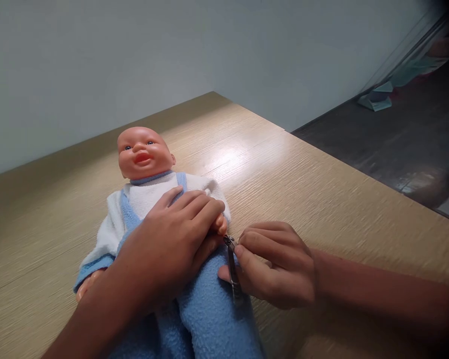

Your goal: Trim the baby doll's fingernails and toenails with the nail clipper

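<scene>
While the baby doll (149,193) lies face-up on the wooden table (322,199), the left hand (172,244) lies across the doll's chest, pinching the doll's small hand (221,224); the right hand (275,264), just beside the doll's hip, is curled tight around a nail clipper (232,269) whose tip touches that small hand.

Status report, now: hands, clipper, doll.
Left hand holds doll's hand. Right hand grips nail clipper, tip at the doll's fingers. Doll on its back on table. Nothing blocking the clipper.
</scene>
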The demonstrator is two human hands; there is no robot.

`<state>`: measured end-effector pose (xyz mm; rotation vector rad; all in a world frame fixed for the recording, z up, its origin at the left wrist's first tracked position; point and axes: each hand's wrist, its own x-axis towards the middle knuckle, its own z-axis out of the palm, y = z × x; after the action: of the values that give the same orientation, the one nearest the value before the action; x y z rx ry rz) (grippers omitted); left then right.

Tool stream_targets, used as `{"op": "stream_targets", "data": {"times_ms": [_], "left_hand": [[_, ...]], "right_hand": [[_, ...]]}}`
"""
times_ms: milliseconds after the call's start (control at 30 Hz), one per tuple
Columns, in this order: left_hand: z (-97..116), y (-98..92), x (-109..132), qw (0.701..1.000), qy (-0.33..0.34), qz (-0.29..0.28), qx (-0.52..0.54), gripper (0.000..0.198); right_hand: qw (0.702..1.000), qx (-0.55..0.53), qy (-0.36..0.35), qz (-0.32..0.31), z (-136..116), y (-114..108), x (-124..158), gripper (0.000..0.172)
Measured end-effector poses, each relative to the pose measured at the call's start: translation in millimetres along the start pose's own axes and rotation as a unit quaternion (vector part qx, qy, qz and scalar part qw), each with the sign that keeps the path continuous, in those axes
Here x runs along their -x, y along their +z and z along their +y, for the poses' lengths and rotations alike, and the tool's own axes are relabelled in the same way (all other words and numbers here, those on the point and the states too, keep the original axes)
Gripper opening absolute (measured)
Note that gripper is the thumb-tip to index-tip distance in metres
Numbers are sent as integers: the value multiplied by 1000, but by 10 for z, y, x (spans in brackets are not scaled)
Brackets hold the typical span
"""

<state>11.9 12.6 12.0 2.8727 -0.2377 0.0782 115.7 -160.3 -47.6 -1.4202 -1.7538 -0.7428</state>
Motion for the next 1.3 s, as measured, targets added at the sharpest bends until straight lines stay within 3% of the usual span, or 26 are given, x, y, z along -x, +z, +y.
{"op": "stream_targets", "data": {"times_ms": [533, 700, 900, 1300], "left_hand": [[-18, -9, 0, 1000, -3, -18, 16, 24], [-32, -13, 11, 999, -6, -18, 38, 23], [-39, -19, 7, 999, 6, -12, 31, 23], [-31, -8, 16, 999, -6, 3, 39, 19]], "right_hand": [[994, -68, 87, -6, -28, -12, 26, 18], [991, -95, 78, 58, 30, 69, 89, 24], [993, -96, 69, 15, 43, 51, 92, 21], [1000, 18, -5, 12, 32, -11, -81, 17]]}}
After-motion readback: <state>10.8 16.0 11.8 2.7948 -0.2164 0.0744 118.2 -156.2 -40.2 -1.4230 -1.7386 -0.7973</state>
